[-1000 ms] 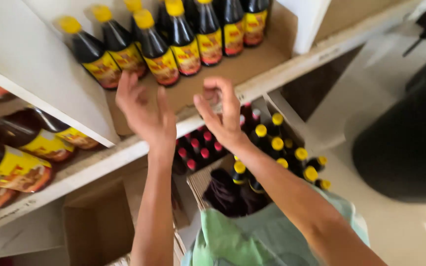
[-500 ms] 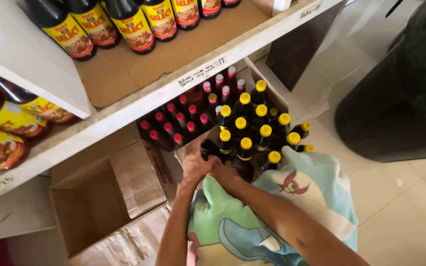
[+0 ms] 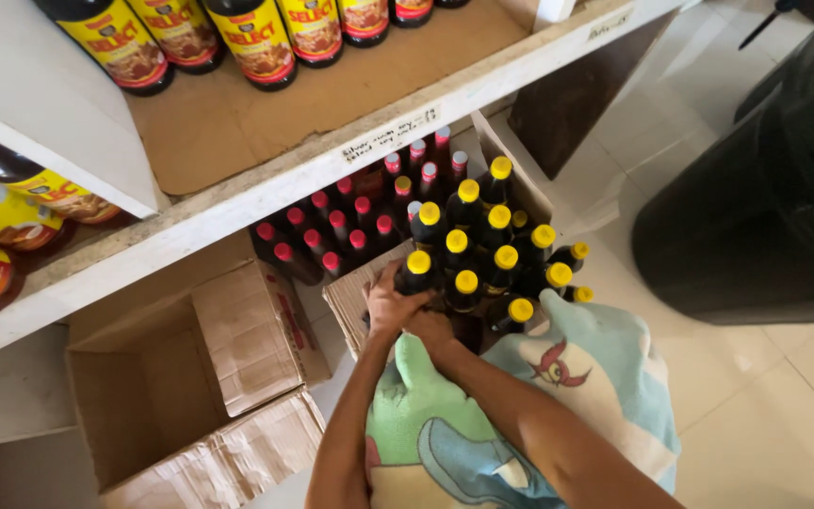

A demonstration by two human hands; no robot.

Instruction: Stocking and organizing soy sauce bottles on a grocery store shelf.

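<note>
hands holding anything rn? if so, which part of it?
The left hand grips a yellow-capped dark bottle around its neck and shoulder, in the box. The right hand sits low among the bottles; its hold cannot be told.

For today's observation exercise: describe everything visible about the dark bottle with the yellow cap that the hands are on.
The bottle is dark, almost black, with a round yellow cap, and looks like glass or plastic. It stands upright at the near left corner of a group of like bottles in an open cardboard carton on the floor. The left hand wraps its shoulder; the right hand lies just below, partly hidden.
</note>
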